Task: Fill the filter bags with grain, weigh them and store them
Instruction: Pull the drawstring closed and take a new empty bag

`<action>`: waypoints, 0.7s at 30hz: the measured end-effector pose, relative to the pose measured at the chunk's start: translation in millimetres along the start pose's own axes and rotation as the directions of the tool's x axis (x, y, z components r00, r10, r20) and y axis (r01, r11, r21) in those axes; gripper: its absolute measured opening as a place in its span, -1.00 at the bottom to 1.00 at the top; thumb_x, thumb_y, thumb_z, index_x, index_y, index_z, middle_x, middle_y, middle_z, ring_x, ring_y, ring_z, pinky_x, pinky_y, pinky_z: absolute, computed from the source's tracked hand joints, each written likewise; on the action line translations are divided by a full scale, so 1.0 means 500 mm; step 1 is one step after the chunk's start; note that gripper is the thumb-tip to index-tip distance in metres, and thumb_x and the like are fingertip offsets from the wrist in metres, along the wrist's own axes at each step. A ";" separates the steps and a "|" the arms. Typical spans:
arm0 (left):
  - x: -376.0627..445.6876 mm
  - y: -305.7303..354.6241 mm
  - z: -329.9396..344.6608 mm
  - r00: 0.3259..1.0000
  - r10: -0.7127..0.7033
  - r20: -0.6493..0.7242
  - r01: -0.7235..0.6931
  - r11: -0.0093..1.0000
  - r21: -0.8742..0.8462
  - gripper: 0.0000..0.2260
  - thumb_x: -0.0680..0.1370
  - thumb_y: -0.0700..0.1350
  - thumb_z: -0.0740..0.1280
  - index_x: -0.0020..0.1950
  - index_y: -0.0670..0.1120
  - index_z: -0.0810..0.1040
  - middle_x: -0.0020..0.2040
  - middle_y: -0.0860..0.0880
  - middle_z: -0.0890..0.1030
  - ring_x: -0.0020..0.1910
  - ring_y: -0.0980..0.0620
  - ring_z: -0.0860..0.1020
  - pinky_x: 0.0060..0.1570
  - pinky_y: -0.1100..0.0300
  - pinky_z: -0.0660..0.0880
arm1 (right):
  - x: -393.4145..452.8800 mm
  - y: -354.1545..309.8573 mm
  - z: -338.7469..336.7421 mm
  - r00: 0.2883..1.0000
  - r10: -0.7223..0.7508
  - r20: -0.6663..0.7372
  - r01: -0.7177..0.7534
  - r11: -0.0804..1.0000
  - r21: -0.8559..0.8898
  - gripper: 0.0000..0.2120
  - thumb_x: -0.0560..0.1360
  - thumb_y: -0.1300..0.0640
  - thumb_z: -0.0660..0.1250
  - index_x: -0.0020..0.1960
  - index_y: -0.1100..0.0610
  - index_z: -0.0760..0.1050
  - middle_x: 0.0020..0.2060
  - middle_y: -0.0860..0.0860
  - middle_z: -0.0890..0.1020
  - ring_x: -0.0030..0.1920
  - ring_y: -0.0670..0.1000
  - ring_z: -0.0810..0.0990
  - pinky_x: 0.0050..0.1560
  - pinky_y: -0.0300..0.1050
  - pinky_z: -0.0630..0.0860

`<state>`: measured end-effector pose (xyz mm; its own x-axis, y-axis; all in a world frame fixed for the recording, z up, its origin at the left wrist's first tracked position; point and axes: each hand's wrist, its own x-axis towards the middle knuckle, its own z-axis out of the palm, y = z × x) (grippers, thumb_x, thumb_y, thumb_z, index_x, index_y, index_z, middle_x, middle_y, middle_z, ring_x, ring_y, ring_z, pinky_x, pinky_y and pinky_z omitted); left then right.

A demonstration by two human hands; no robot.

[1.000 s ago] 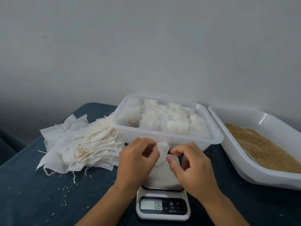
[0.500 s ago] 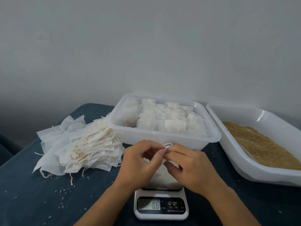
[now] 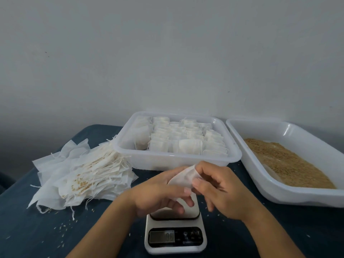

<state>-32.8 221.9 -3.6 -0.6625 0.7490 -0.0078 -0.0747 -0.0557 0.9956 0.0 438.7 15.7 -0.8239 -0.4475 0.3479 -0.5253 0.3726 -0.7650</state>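
Pinching empty filter bag point(image 3: 183, 178) with both left hand point(image 3: 160, 196) and right hand point(image 3: 221, 190) over kitchen scale point(image 3: 176, 233); best spread mouth wide before scooping from grain tray point(image 3: 290, 195).

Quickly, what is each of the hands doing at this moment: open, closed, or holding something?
Left hand: fingers curled, holding the white filter bag above the scale.
Right hand: pinching the same filter bag at its upper edge.

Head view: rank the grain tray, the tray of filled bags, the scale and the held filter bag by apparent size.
1. Grain tray, cropped by the frame, and tray of filled bags: too alike to rank.
2. Scale, partly hidden by hands.
3. Filter bag.
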 end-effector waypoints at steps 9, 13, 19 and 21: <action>0.067 0.050 -0.002 0.974 -0.107 0.201 0.078 0.986 0.148 -0.74 0.51 -0.09 0.44 0.18 0.11 0.62 0.01 0.09 0.61 0.02 0.09 0.58 -0.02 0.20 0.60 | 0.005 -0.039 -0.053 0.988 -0.042 0.148 0.068 0.982 -0.175 -0.79 0.67 -0.14 0.23 -0.09 -0.22 0.58 -0.23 -0.19 0.69 -0.43 -0.10 0.58 -0.39 -0.34 0.44; 0.091 0.046 0.014 0.968 -0.123 0.219 0.073 0.973 0.220 -0.75 0.43 -0.15 0.46 0.10 -0.07 0.59 -0.09 0.01 0.56 -0.07 0.11 0.56 -0.05 0.22 0.58 | 0.000 -0.045 -0.075 0.987 0.023 0.159 0.027 0.952 -0.305 -0.64 0.63 -0.27 0.19 -0.17 -0.07 0.55 -0.32 -0.05 0.61 -0.41 -0.01 0.56 -0.39 -0.18 0.47; 0.104 0.026 0.035 0.989 -0.099 0.112 0.056 0.941 0.335 -0.41 0.33 -0.09 0.52 0.26 -0.36 0.50 0.08 -0.40 0.54 0.02 -0.09 0.51 0.01 0.01 0.44 | -0.014 -0.061 -0.111 0.970 0.145 0.193 -0.100 0.968 -0.229 -0.71 0.60 -0.32 0.19 0.01 -0.19 0.59 -0.26 -0.29 0.66 -0.46 -0.11 0.64 -0.36 -0.32 0.50; 0.110 0.019 0.041 0.997 -0.053 0.063 0.030 0.946 0.321 -0.59 0.33 -0.07 0.55 0.15 -0.13 0.64 -0.07 -0.18 0.58 -0.07 0.04 0.53 -0.07 0.15 0.47 | -0.016 -0.059 -0.135 0.984 0.168 0.055 -0.150 0.960 -0.237 -0.64 0.57 -0.39 0.20 0.07 -0.19 0.61 -0.11 -0.29 0.71 -0.41 -0.10 0.68 -0.31 -0.30 0.55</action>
<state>-54.4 276.1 7.2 -0.6094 0.7910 -0.0544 0.1492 0.1817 0.9720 7.9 486.2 72.1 -0.8872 -0.4231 0.1841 -0.4310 0.6176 -0.6579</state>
